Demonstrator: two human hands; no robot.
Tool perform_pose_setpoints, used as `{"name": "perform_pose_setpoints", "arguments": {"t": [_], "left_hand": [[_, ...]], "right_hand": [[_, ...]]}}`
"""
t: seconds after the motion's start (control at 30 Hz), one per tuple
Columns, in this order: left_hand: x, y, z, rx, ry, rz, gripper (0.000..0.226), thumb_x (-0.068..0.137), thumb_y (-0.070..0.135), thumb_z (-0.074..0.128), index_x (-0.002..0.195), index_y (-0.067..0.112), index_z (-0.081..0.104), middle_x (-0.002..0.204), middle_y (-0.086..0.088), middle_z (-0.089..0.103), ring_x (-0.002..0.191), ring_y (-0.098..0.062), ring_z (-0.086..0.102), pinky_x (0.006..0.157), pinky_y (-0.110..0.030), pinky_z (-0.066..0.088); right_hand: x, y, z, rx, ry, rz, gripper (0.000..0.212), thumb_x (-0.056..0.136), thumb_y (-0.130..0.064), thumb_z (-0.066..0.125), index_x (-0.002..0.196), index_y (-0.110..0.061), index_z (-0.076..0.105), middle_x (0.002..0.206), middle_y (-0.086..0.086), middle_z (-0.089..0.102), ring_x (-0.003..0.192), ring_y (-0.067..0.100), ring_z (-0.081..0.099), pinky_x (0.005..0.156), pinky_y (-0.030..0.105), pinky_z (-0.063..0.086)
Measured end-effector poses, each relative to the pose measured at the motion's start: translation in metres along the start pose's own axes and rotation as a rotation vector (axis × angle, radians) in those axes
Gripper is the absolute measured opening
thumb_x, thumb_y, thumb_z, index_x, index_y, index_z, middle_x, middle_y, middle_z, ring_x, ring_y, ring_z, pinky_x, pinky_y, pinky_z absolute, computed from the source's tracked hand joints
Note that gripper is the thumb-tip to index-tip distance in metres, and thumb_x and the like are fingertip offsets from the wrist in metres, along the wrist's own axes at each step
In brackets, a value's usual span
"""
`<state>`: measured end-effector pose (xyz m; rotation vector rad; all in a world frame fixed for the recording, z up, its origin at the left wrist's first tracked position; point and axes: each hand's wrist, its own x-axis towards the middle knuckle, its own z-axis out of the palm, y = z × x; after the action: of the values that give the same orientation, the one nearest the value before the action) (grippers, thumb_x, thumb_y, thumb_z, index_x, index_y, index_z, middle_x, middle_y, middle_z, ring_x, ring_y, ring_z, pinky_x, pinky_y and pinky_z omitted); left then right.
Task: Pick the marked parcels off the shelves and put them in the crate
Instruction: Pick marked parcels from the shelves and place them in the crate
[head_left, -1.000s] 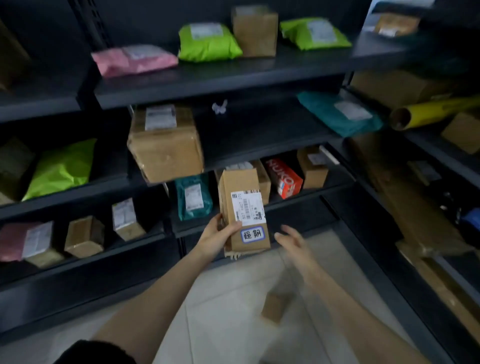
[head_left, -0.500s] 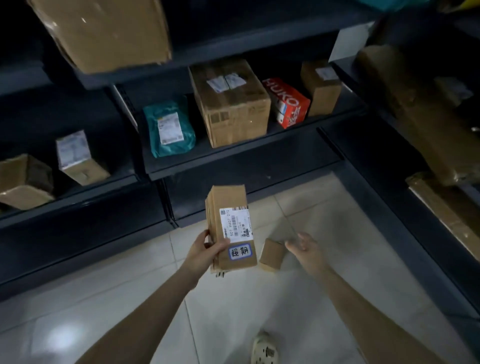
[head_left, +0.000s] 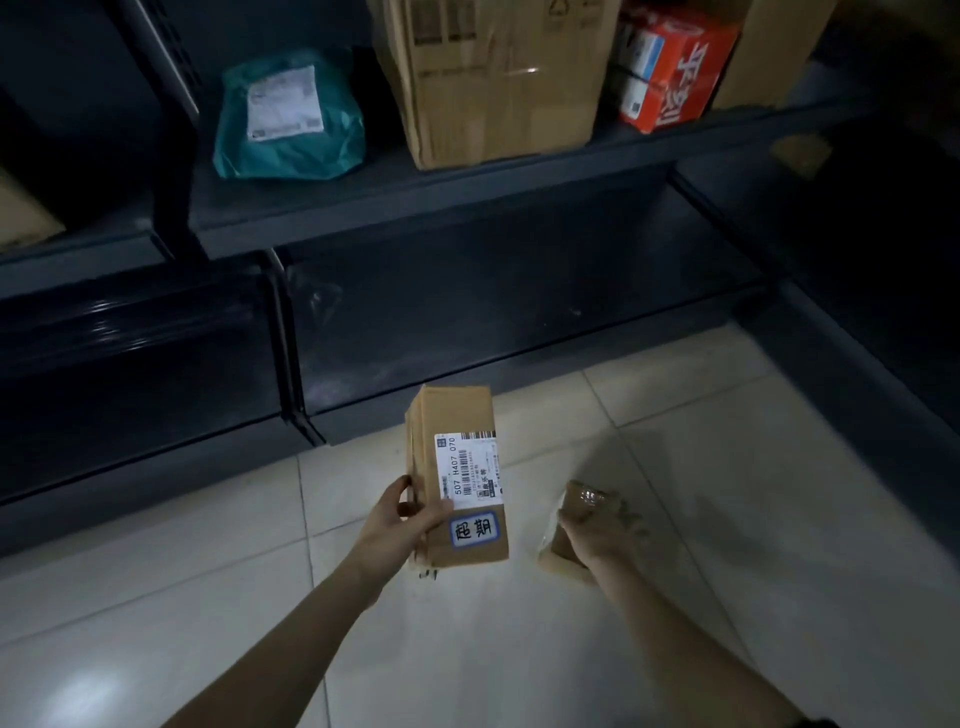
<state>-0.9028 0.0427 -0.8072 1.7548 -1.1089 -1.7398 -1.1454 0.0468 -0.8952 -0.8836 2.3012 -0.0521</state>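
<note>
Both hands have dropped toward the floor (head_left: 727, 545): the left hand (head_left: 400, 525) grips the marked parcel (head_left: 457, 462) at its lower edge; the right hand (head_left: 597, 538), just beside, clutches a small taped box (head_left: 589, 496). No crate in sight: hold both firm while turning.

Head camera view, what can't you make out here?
All in the head view:
The small taped parcel: the right hand covers most of it, so any mark is hidden.
The teal mailer on the shelf: label print too small and blurred to read.
The large cardboard box and red carton: tops cut off by the upper edge.
The crate: outside the frame.
</note>
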Motion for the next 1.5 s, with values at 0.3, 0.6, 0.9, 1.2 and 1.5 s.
{"name": "perform_pose_setpoints", "arguments": {"t": [0.3, 0.6, 0.9, 1.2, 1.5], "left_hand": [[0.02, -0.004, -0.002, -0.032, 0.005, 0.044, 0.094, 0.045, 0.06, 0.072, 0.128, 0.022, 0.047, 0.116, -0.002, 0.066, 0.106, -0.018, 0.063, 0.075, -0.021, 0.051], [-0.083, 0.107, -0.005, -0.04, -0.022, 0.049, 0.083, 0.058, 0.052, 0.074, 0.131, 0.022, 0.045, 0.119, -0.001, 0.064, 0.105, -0.016, 0.062, 0.072, -0.021, 0.05], [-0.241, 0.262, -0.061, -0.098, 0.031, 0.135, 0.105, 0.04, 0.065, 0.081, 0.13, 0.023, 0.048, 0.118, 0.0, 0.066, 0.106, -0.019, 0.065, 0.097, -0.043, 0.05], [-0.354, 0.379, -0.091, -0.247, 0.035, 0.243, 0.055, 0.078, 0.029, 0.075, 0.122, 0.022, 0.042, 0.116, -0.007, 0.066, 0.102, -0.025, 0.067, 0.092, -0.045, 0.052], [-0.373, 0.469, -0.101, -0.302, 0.056, 0.349, 0.043, 0.081, 0.027, 0.07, 0.116, 0.024, 0.044, 0.11, -0.006, 0.068, 0.099, -0.022, 0.065, 0.091, -0.041, 0.051]], "right_hand": [[0.018, 0.012, 0.035, 0.133, 0.013, 0.099, 0.104, 0.061, -0.043, 0.078, 0.133, -0.015, 0.009, 0.131, 0.028, 0.04, 0.117, 0.043, 0.043, 0.097, 0.045, 0.041], [-0.09, -0.014, -0.131, 0.6, -0.023, -0.131, 0.075, 0.06, -0.029, 0.077, 0.127, -0.021, 0.045, 0.109, 0.006, 0.066, 0.105, 0.027, 0.06, 0.096, 0.04, 0.049], [-0.26, -0.067, -0.339, 0.918, -0.126, -0.293, 0.071, 0.079, -0.006, 0.069, 0.139, -0.021, 0.033, 0.121, -0.001, 0.057, 0.105, 0.019, 0.056, 0.094, 0.035, 0.047], [-0.353, -0.121, -0.47, 1.027, -0.109, -0.426, 0.077, 0.08, -0.019, 0.071, 0.142, -0.022, 0.027, 0.136, 0.004, 0.049, 0.12, 0.025, 0.049, 0.104, 0.045, 0.041], [-0.362, -0.187, -0.54, 1.164, -0.144, -0.46, 0.078, 0.077, -0.023, 0.073, 0.141, -0.024, 0.029, 0.128, 0.005, 0.05, 0.113, 0.025, 0.051, 0.1, 0.049, 0.045]]}}
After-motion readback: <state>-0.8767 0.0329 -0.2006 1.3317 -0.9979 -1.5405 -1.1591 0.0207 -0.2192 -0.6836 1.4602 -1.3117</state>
